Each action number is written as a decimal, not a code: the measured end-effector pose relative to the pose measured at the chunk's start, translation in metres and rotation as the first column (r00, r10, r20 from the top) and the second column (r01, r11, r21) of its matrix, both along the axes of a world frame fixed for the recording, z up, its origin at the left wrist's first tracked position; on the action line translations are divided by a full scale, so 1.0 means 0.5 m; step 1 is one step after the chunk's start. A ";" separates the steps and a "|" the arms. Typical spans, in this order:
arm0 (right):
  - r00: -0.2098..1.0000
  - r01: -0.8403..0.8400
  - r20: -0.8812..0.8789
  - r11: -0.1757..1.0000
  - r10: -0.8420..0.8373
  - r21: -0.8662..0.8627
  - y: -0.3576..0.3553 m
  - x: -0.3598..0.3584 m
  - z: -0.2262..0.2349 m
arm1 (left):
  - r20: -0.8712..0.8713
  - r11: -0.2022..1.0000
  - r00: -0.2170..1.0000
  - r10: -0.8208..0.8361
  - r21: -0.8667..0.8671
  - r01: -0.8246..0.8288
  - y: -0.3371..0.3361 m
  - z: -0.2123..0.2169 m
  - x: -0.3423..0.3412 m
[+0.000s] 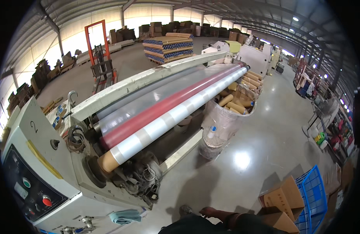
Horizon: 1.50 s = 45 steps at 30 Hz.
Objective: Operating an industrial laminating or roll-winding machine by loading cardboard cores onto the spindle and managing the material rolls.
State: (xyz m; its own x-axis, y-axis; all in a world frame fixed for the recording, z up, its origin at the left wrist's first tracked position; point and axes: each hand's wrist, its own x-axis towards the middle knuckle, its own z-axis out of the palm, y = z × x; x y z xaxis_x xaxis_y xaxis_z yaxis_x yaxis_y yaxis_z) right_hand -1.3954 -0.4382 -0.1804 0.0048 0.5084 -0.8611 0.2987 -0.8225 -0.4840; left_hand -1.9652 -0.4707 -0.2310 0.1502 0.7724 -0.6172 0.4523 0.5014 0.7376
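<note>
"Right hand (208,211)?"
"Low; too small to tell how open its grip is or what's in it. Left hand's out of view."
"White roll (174,116)?"
"On the machine (43,132), beside the red roller (152,114). I'd keep fingers from between them."
"Counts?"
"One roll, one red roller, apparently two cartons (281,198), one blue crate (320,185)."

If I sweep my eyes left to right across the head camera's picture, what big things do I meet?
Dark control panel → orange-framed lift truck → stack of blue-ended tubes → plastic-lined bin → blue basket.
</note>
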 end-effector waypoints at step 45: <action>0.991 0.084 -0.100 0.996 -0.088 -0.040 0.023 -0.006 0.083 | 0.068 0.769 0.778 0.625 -0.225 -0.599 0.016 -0.011 0.080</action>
State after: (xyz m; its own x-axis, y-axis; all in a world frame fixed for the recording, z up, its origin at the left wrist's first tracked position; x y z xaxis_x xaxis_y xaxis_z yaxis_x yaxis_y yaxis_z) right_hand -1.3984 -0.4265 -0.1391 -0.0411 0.4791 -0.8768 0.1771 -0.8602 -0.4783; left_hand -1.9250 -0.4628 -0.2366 -0.2268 0.6050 -0.7633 -0.0902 0.7673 0.6350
